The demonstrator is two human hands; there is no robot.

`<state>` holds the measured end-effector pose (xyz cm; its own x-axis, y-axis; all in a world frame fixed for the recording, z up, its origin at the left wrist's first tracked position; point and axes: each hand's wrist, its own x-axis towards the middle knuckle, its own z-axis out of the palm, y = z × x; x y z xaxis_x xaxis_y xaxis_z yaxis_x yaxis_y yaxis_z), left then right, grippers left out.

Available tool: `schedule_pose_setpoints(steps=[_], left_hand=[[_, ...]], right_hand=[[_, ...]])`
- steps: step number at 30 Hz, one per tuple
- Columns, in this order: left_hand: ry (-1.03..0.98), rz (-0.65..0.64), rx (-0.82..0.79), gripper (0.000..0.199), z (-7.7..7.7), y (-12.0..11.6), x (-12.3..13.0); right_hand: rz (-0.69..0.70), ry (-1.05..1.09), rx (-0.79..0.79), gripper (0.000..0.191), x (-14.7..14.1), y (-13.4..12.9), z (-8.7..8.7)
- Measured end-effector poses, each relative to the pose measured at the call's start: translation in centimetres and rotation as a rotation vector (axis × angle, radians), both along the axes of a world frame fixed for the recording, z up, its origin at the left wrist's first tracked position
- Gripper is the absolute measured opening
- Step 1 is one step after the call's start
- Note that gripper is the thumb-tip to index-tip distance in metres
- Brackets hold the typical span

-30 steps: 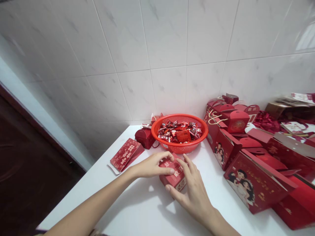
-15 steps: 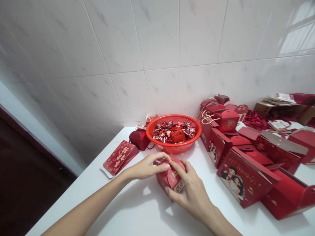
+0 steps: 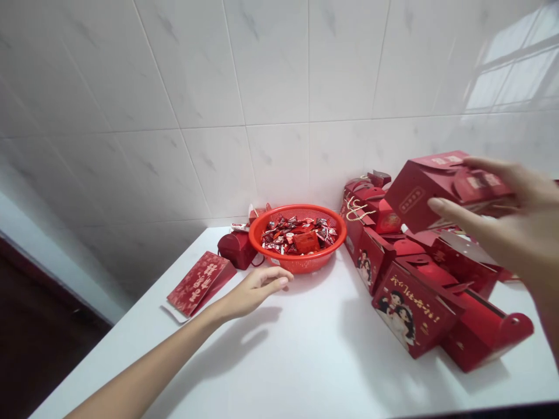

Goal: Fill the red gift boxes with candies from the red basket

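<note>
My right hand [image 3: 515,203] grips a closed red box [image 3: 419,195] and holds it up over the boxes on the right, thumb on its near side. My left hand [image 3: 257,291] hovers above the white table [image 3: 297,361], fingers slightly curled and apart, with nothing in it. Just behind the left hand stands a red plastic basket [image 3: 301,265] full of wrapped sweets [image 3: 305,237]. A flattened red box [image 3: 201,284] lies left of it.
Several red boxes stand on the right, among them one with a printed couple [image 3: 414,308] and an open one [image 3: 484,331]. A small dark red box [image 3: 237,249] sits left of the basket. A tiled wall [image 3: 279,163] closes off the back.
The red box has left the table and moved up and to the right in my right hand. My left hand has come off the box. The view has shifted slightly.
</note>
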<state>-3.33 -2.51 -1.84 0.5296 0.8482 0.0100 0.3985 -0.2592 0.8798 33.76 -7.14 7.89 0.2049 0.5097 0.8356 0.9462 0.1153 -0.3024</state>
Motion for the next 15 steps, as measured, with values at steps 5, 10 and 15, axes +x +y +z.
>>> schedule_pose_setpoints(steps=[5,10,15], left_hand=[[0.028,0.001,0.009,0.039,-0.2,-0.1,0.0],[0.075,-0.013,0.023,0.04,-1.1,0.3,-0.3],[0.122,-0.019,0.057,0.04,-1.0,0.4,-0.4]], right_hand=[[-0.022,0.059,-0.372,0.051,2.2,5.6,-1.1],[0.009,0.032,-0.518,0.052,2.9,8.1,-4.2],[0.018,-0.001,-0.59,0.062,3.3,9.8,-6.3]])
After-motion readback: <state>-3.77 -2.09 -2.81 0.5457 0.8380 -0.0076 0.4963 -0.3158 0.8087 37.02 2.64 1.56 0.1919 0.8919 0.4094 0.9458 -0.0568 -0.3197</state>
